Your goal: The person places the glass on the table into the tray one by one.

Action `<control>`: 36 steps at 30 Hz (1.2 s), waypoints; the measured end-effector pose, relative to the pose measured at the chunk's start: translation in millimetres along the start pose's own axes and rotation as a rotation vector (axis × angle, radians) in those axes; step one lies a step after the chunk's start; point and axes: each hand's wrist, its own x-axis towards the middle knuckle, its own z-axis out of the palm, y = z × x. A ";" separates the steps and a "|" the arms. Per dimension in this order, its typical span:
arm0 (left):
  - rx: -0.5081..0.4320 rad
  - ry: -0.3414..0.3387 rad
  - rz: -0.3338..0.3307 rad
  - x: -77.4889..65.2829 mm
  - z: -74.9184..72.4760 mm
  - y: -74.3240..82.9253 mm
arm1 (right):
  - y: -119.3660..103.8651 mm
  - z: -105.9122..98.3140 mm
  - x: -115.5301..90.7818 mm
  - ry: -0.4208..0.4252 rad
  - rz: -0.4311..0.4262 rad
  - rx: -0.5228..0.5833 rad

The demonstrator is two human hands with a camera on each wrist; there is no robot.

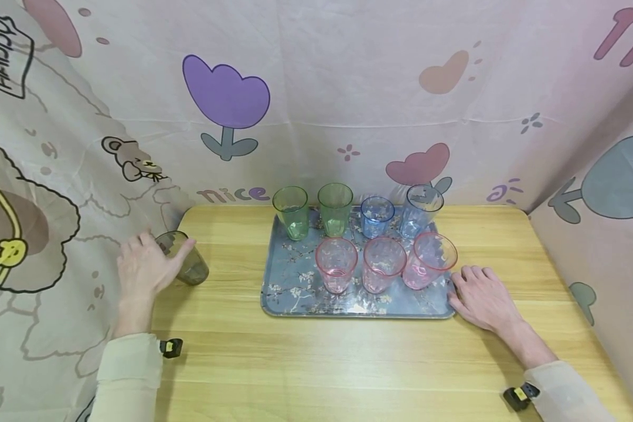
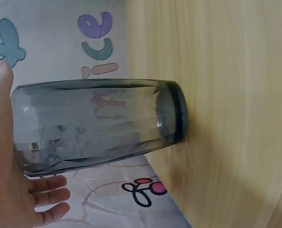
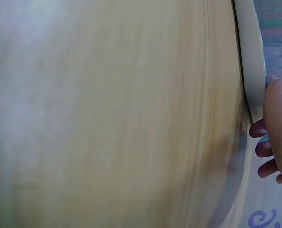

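Note:
At the left of the table, in the head view, my left hand (image 1: 143,265) is at the top of a dark grey drinking glass (image 1: 194,268), which stands upright on the wood. The left wrist view shows the glass (image 2: 98,126) between the spread thumb and the fingers, its rim close to the palm. My right hand (image 1: 486,300) rests at the right edge of a blue flowered tray (image 1: 290,296), fingers loosely bent. From the right wrist, the thumb of this hand (image 3: 279,128) appears to touch the tray's rim (image 3: 251,57).
Two green glasses (image 1: 335,211) and two blue glasses (image 1: 377,218) line the tray's back. Three pink glasses (image 1: 384,266) stand in front of them. Patterned cloth (image 1: 316,88) hangs behind and along both sides of the wooden table (image 1: 316,369).

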 end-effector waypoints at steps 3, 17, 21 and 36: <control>0.009 0.019 -0.007 0.9 1.4 1.5 | -0.4 0.0 0.1 -0.004 -0.002 -0.003; 0.088 0.032 0.009 -2.9 1.8 2.5 | -0.1 -0.4 0.0 0.007 -0.002 -0.002; 0.084 0.025 0.012 -2.2 1.8 2.2 | 0.2 -0.6 0.4 0.006 -0.005 -0.004; 0.092 0.047 0.038 1.5 5.2 -1.7 | -0.2 -1.3 -0.2 0.004 -0.004 0.003</control>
